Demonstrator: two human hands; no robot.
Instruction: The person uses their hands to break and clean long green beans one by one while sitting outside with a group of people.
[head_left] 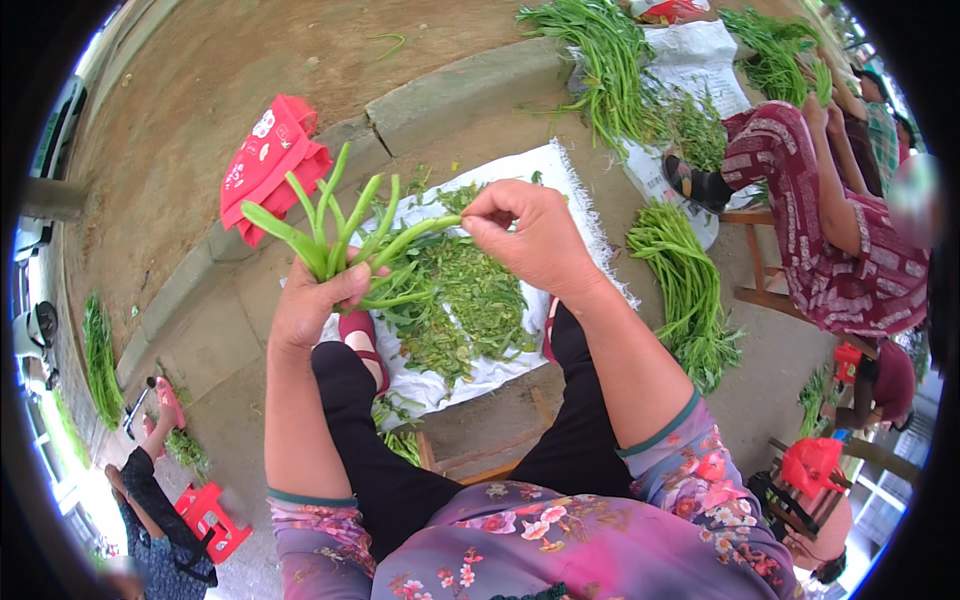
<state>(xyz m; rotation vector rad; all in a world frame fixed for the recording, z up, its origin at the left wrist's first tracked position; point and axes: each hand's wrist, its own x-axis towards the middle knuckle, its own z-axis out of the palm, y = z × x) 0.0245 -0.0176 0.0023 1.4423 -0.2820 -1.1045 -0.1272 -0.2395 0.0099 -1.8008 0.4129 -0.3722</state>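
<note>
My left hand (312,302) is closed round a small bunch of thick green leafy-vegetable stems (335,225), their ends fanning upward. With thumb and fingertips, my right hand (535,235) pinches the end of one stem that leans out to the right of the bunch. Both hands are above a white woven sack (545,170) spread on the ground between my feet. On that sack lies a loose heap of picked leaves and trimmings (480,310), partly hidden by my hands.
A red printed bag (268,165) rests by the kerb (470,95) at the left. Right of the sack lies a long bundle of greens (685,290); another bundle (600,60) is at the far right. A seated person in patterned red clothes (780,180) handles stems nearby. Red stools stand farther off.
</note>
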